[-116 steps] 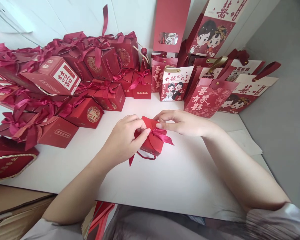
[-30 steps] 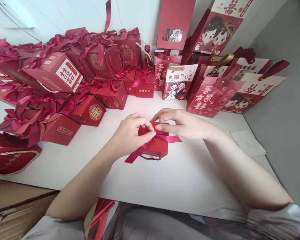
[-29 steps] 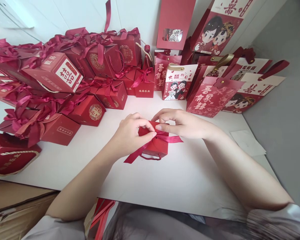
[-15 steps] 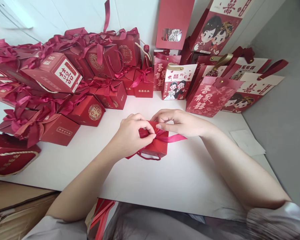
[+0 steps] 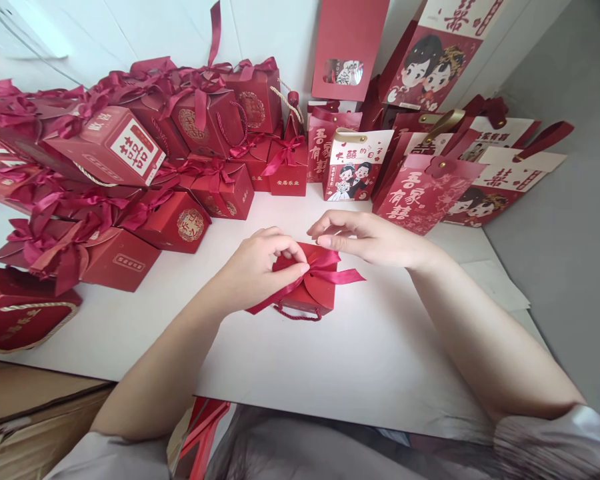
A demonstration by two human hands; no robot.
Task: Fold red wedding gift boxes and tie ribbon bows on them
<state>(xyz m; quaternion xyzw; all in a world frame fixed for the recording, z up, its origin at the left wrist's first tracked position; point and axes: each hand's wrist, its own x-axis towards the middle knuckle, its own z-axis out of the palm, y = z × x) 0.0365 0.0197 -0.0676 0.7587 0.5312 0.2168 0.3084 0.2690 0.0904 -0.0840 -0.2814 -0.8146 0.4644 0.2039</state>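
On the white table in front of me stands a small red gift box with a twisted cord handle at its near side. A dark pink ribbon lies across its top, with loops and tails spreading to both sides. My left hand pinches the ribbon near the middle of the box top with thumb and forefinger. Just above the box's right far corner hovers my right hand, its fingers apart and holding nothing. Part of the box's left side is hidden behind my left hand.
Many red boxes with ribbon bows are piled at the left and back. Paper gift bags stand at the back right, beside a grey wall. White paper sheets lie at the table's right edge.
My right hand has let go of the ribbon and lifted slightly up and to the right. A ribbon loop now shows on the right of the box top. The left hand stays at the middle.
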